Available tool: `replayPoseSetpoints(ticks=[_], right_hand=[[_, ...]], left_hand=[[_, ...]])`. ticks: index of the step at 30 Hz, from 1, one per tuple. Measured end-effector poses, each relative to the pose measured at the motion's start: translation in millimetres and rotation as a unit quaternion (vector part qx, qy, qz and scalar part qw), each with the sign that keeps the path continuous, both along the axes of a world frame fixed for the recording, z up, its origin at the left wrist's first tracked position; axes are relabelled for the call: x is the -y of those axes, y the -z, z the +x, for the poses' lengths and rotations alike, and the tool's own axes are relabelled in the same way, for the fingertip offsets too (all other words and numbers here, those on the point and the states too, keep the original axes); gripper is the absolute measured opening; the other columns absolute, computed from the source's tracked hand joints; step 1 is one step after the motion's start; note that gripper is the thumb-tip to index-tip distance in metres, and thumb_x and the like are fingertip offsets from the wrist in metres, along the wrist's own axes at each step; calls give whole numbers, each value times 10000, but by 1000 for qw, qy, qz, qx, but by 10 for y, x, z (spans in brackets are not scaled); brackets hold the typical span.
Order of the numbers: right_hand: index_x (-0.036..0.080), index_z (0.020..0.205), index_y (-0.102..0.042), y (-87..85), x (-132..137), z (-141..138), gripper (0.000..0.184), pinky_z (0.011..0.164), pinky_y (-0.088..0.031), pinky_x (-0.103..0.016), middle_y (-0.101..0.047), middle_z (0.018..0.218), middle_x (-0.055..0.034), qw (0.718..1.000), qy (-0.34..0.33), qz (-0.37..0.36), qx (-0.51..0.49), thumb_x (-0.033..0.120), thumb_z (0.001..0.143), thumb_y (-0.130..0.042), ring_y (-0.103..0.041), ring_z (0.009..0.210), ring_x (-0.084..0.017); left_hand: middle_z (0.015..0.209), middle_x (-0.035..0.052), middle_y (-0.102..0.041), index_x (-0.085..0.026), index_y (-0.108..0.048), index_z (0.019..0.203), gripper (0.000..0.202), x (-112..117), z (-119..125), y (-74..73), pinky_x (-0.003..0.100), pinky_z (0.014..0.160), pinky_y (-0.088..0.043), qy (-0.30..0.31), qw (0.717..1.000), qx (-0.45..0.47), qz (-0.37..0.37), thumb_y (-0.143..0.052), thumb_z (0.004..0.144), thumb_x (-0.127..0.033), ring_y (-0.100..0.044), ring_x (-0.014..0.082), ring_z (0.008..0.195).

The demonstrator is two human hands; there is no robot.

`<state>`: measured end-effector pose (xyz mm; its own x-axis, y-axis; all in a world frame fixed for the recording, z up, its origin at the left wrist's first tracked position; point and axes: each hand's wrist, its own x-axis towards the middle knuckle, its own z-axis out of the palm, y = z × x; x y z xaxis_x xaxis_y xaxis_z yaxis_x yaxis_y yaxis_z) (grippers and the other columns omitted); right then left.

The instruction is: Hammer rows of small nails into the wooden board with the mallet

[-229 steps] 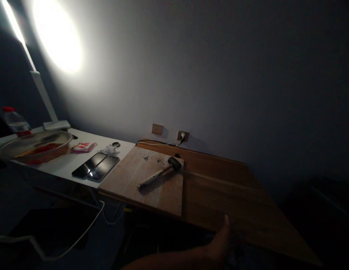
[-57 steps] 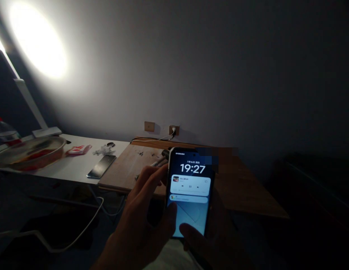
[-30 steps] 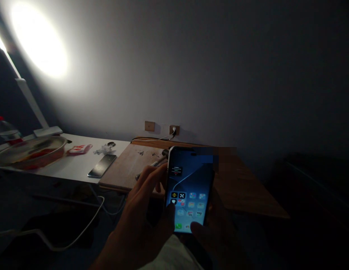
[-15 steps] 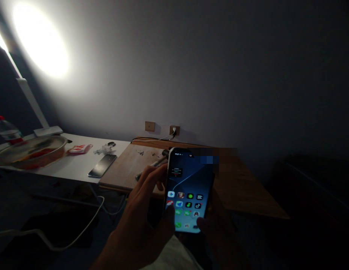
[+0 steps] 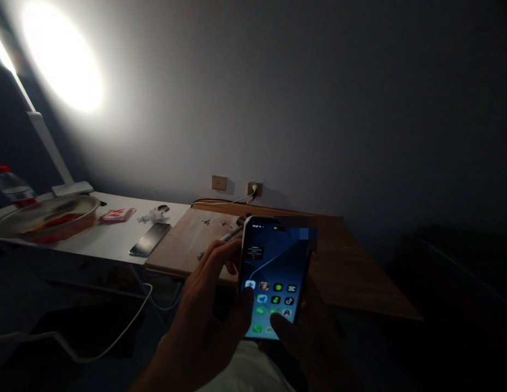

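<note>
A lit smartphone (image 5: pixel 273 272) showing a home screen with rows of app icons is held upright in front of me, low in the view. My left hand (image 5: pixel 200 321) wraps its left edge, thumb on the lower left of the screen. My right hand (image 5: pixel 314 332) supports the phone from the right and below, its thumb resting on the lower part of the screen. Behind the phone, a hammer (image 5: pixel 226 237) lies on a wooden board (image 5: pixel 191 239), mostly hidden by the phone and my fingers.
A second dark phone (image 5: pixel 150 239) lies on the white table (image 5: pixel 110 239). A glass dish (image 5: pixel 44 215), a red packet (image 5: pixel 116 214), a water bottle (image 5: pixel 10 185) and a lamp base (image 5: pixel 71 188) stand at left. A charger cable (image 5: pixel 232 200) runs to the wall socket. A wooden table (image 5: pixel 351 277) extends right.
Earlier the phone lay on the white table and my hands held nothing; then it was raised, unlocked from lock screen to home screen. In the last half second my right thumb moved left over the icons.
</note>
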<state>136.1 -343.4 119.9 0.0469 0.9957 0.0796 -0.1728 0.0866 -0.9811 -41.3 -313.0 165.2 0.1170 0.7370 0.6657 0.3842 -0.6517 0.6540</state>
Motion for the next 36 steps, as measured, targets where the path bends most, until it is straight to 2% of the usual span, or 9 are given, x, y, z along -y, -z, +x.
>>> replayPoseSetpoints(ticks=[4, 10, 13, 16, 21, 23, 28, 30, 36], right_hand=[[321, 1531, -412, -10, -8, 26, 834, 651, -675, -417, -751, 1242, -136, 999, -31, 5, -8, 486, 821, -817, -771, 780, -287], [311, 1470, -506, 16, -27, 83, 753, 717, -669, -416, -726, 1298, -134, 997, -13, 29, 65, 428, 800, -830, -760, 966, -347], [283, 1499, -466, 15, 16, 29, 766, 699, -666, -408, -710, 1330, -152, 998, -21, 23, 63, 428, 823, -796, -766, 952, -338], [302, 1543, -412, 14, 41, -11, 834, 793, -660, -447, -702, 1353, -146, 998, -8, 22, 61, 439, 818, -802, -751, 1045, -359], [336, 1529, -450, 23, -10, -3, 768, 597, -656, -425, -777, 1148, -107, 996, -76, 28, 27, 549, 854, -750, -762, 714, -293], [324, 1496, -488, 47, -31, 5, 741, 580, -652, -411, -776, 1139, -110, 996, -87, 32, 5, 568, 847, -750, -751, 668, -272], [341, 1550, -398, 146, -47, 20, 837, 605, -656, -439, -766, 1173, -129, 998, -62, 4, -24, 535, 828, -774, -757, 680, -286], [344, 1538, -433, 173, -58, 27, 817, 617, -654, -442, -762, 1189, -127, 998, -66, 2, -12, 544, 822, -775, -761, 700, -293], [338, 1492, -525, 221, -87, 60, 757, 610, -648, -425, -741, 1266, -122, 996, -83, 1, -35, 633, 825, -726, -769, 890, -350]], left_hand=[[1118, 55, -674, -269, -575, 1308, 351, -1, 1, -28, 336, 803, -541, -8, 1000, -3, 2, -590, 958, -276, -650, 223, 972], [1078, 61, -694, -259, -609, 1254, 333, 6, -14, -43, 338, 778, -551, -14, 1000, 8, 4, -621, 923, -295, -661, 230, 939], [1069, 59, -702, -260, -615, 1244, 319, 14, -18, -38, 337, 791, -553, -18, 1000, 20, -1, -620, 927, -291, -666, 230, 944], [1049, 55, -707, -256, -626, 1212, 286, 16, -14, -32, 330, 791, -557, -21, 999, 27, -7, -616, 927, -286, -672, 230, 954], [954, 51, -717, -229, -660, 1088, 181, 2, 3, -55, 329, 752, -561, -28, 997, 60, -29, -582, 947, -312, -676, 216, 857], [901, 47, -712, -218, -665, 1019, 167, -13, 12, -75, 321, 722, -558, -35, 996, 69, -39, -571, 954, -340, -670, 206, 804], [810, 25, -688, -215, -644, 894, 184, -60, 37, -89, 291, 659, -538, -86, 993, 71, -47, -598, 939, -388, -644, 186, 723], [793, 16, -681, -217, -631, 864, 177, -69, 44, -88, 279, 644, -526, -105, 991, 72, -45, -612, 934, -379, -633, 176, 705], [775, 30, -673, -211, -639, 865, 272, -52, 48, -119, 290, 640, -526, -65, 993, 85, -54, -590, 942, -468, -632, 192, 723]])
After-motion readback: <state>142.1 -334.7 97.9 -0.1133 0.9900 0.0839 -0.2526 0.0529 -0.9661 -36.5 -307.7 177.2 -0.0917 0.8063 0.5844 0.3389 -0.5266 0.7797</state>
